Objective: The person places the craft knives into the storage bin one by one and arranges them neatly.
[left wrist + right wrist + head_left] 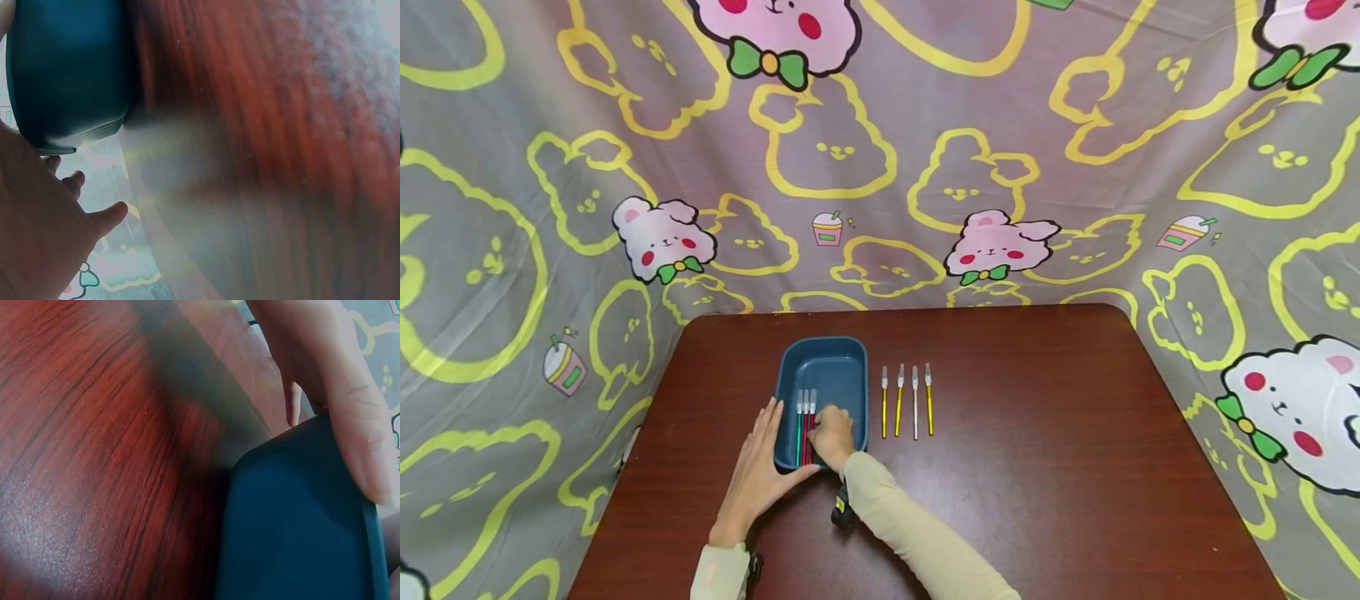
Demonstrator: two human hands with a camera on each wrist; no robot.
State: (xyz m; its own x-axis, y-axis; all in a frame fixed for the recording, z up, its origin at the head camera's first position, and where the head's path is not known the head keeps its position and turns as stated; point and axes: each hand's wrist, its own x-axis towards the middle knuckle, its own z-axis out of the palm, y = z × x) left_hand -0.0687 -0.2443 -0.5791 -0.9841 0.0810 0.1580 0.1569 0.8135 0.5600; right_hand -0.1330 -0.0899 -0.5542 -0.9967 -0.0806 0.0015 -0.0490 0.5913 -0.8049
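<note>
A dark blue tray [861, 392] stands on the table, and in it green and red craft knives [807, 408] with clear caps lie side by side, caps pointing away. My left hand [760, 475] rests against the tray's left and near sides, fingers stretched along the wall and thumb at the near rim. Inside the tray, my right hand [833, 435] has its fingers curled and pinches the rightmost red knife, hiding part of it. To the right of the tray several more craft knives [915, 404], yellow and silver, lie in a row on the wood.
The dark red-brown wooden table [1037, 467] extends well to the right of the row. A patterned cloth [880, 208] hangs around its back and sides. Dark straps sit at both wrists, one with a small black device [842, 508] close to the near rim.
</note>
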